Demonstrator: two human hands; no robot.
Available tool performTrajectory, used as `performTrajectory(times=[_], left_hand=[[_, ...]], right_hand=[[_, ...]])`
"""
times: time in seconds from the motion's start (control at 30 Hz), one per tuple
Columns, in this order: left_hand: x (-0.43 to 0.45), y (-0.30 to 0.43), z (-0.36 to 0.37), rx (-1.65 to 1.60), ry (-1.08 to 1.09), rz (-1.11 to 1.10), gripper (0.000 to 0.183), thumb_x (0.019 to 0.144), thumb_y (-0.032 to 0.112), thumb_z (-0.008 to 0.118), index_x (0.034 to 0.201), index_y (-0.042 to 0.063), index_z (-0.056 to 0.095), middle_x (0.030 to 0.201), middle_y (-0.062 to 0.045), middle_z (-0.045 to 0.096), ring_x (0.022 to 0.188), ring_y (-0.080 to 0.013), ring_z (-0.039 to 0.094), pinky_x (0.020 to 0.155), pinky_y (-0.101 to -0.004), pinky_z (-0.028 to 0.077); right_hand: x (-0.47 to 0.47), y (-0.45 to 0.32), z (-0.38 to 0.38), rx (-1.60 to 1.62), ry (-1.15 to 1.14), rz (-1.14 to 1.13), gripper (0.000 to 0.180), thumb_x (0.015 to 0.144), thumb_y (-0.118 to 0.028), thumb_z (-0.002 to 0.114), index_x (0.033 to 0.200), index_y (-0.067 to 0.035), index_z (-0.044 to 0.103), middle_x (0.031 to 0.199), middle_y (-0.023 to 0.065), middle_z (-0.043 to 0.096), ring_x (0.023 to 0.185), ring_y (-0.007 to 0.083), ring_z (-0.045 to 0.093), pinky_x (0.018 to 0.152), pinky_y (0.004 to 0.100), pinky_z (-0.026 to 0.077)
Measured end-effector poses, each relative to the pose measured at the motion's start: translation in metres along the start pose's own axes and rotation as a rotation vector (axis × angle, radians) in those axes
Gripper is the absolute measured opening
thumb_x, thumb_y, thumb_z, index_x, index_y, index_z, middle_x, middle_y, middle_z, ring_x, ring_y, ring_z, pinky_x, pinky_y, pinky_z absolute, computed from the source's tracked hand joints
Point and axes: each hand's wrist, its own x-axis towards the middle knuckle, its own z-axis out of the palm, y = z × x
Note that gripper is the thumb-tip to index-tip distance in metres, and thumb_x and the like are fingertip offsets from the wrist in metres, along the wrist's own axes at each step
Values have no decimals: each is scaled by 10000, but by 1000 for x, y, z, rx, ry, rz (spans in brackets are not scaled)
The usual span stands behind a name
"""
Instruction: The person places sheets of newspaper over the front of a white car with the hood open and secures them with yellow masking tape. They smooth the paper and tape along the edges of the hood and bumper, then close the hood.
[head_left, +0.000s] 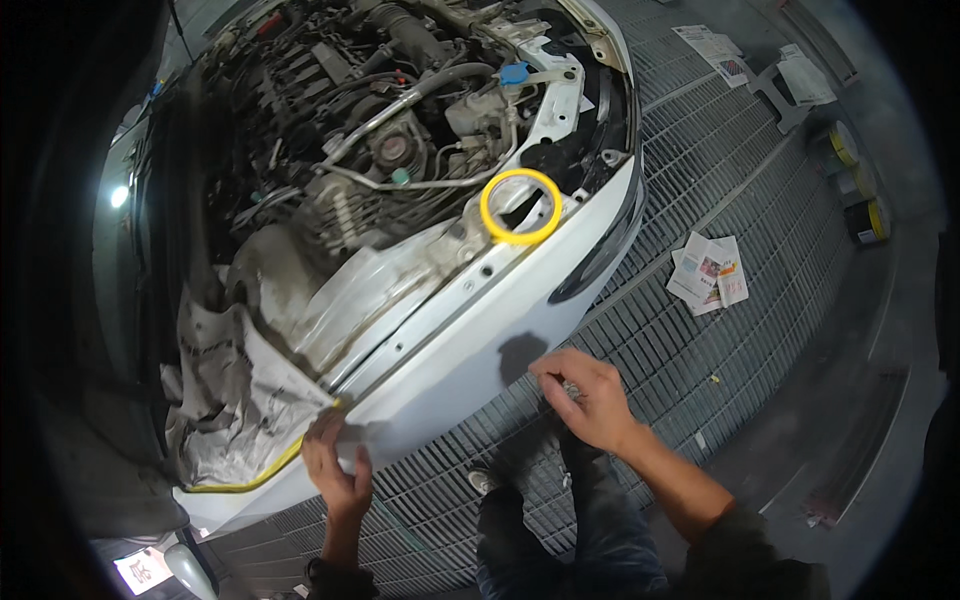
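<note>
My left hand (339, 466) is at the white car fender (439, 367), fingertips by the end of a yellow masking tape strip (283, 463). Its thumb stands apart from the fingers, and I see nothing held. That strip runs along the edge of crumpled newspaper masking (251, 420) at the rear of the engine bay. My right hand (592, 397) hangs in front of the fender's outer side, thumb and fingers curled towards each other. Whether it pinches something small cannot be told. A roll of yellow masking tape (525, 238) lies on the fender's upper edge near the headlight (600, 251).
The uncovered engine (322, 82) fills the bay, with a blue cap (514, 73) near the front. Slatted metal grating (675, 187) forms the floor. Newspaper sheets (705, 274) lie on it, and several cans (868, 221) stand at the right. A side mirror (187, 570) sits lower left.
</note>
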Motion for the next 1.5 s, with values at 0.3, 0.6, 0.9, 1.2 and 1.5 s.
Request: performTrajectory(times=[0.3, 0.6, 0.9, 1.2, 1.5], left_hand=[[16, 19, 10, 92, -15, -185, 343, 880, 132, 596, 1204, 20, 600, 1232, -194, 639, 1141, -402, 559, 1057, -516, 393], [-6, 2, 28, 98, 57, -226, 475, 846, -23, 632, 1318, -41, 571, 1253, -211, 620, 1195, -392, 565, 1092, -483, 396], [23, 73, 23, 310, 89, -196, 334, 911, 59, 719, 1205, -55, 608, 1139, -237, 630, 1064, -394, 606, 968, -499, 483], [31, 288, 170, -309, -666, -56, 440, 914, 98, 685, 1329, 18, 563, 1290, -271, 558, 1160, -468, 562, 973, -533, 470], [32, 393, 346, -43, -1001, 37, 384, 897, 144, 704, 1255, 34, 615, 1188, -271, 595, 1032, -498, 592, 856, -553, 505]], right_hand=[[145, 25, -60, -447, -81, -312, 321, 865, -141, 741, 1169, -51, 687, 1218, 113, 659, 1172, 331, 577, 1014, 437, 487], [164, 58, -50, -556, -147, -409, 124, 836, -160, 663, 905, -56, 665, 976, 79, 618, 1140, 300, 549, 1133, 494, 376], [99, -23, -122, 588, 180, 329, 246, 1054, -227, 591, 1226, -60, 537, 889, 103, 622, 787, 180, 628, 718, 378, 506], [5, 17, -313, 1326, -264, -105, 527, 1070, -410, 492, 1337, 40, 555, 1276, 185, 533, 1041, 299, 520, 918, 454, 409], [-12, 185, -514, 1552, -29, -75, 395, 1062, -328, 551, 1303, -31, 650, 1223, 261, 645, 1096, 372, 623, 923, 508, 492]])
